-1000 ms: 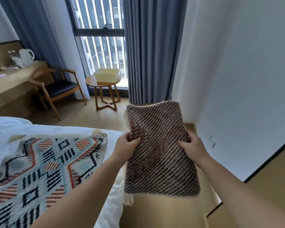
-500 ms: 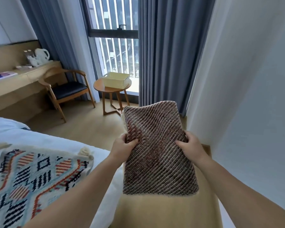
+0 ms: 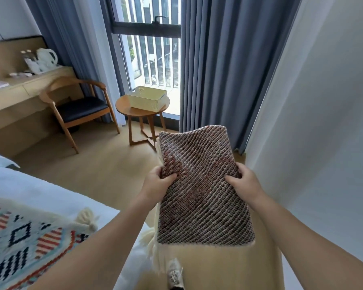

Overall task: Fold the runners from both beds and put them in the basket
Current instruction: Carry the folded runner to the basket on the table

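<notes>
Folded brown woven runner [image 3: 203, 185] held flat in mid-air over pale wood floor [image 3: 105, 164], gripped at its side edges by left hand [image 3: 156, 185] and right hand [image 3: 245, 183], thumbs on top, fingers closed beneath. Cream basket [image 3: 147, 97] on round wooden side table [image 3: 122, 105] ahead, by window [image 3: 153, 49] and grey-blue curtains [image 3: 222, 65]. Second runner [image 3: 23, 243], patterned blue, red and black, spread on white bed [image 3: 40, 189] at lower left. Wooden armchair [image 3: 78, 105] beside desk [image 3: 19, 88] carrying white kettle [image 3: 46, 57]. White wall [image 3: 323, 122] at right
</notes>
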The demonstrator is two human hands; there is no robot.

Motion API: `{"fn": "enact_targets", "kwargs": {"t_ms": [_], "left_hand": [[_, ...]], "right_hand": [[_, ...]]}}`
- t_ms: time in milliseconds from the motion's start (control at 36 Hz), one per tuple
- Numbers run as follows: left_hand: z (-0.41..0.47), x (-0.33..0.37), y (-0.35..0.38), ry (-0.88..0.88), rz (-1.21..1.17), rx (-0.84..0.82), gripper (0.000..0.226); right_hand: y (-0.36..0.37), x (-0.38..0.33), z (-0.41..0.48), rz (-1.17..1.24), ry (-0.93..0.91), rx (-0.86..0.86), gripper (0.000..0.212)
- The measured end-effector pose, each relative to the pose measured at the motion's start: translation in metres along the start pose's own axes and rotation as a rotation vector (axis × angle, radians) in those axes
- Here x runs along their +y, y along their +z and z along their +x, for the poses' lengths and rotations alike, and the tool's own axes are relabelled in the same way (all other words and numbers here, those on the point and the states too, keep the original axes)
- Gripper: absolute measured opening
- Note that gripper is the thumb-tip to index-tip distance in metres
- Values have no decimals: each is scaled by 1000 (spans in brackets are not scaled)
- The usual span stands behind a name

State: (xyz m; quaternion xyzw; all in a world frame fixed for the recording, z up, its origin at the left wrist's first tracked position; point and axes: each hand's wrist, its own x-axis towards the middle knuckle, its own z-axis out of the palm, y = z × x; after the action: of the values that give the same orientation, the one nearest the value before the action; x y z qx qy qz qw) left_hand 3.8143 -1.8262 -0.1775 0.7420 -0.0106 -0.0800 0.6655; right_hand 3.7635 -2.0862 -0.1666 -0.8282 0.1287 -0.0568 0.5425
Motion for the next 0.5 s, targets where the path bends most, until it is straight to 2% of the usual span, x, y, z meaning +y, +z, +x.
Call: {"fn": "enact_targets", "kwargs": {"t_ms": [278, 500], "left_hand": [[181, 17, 14, -54, -56, -79, 19], [291, 30, 3, -66, -55, -65, 24]], "right_hand": [[16, -3, 176, -13, 43, 51, 42], [33, -26, 290, 0, 35, 23, 38]]}}
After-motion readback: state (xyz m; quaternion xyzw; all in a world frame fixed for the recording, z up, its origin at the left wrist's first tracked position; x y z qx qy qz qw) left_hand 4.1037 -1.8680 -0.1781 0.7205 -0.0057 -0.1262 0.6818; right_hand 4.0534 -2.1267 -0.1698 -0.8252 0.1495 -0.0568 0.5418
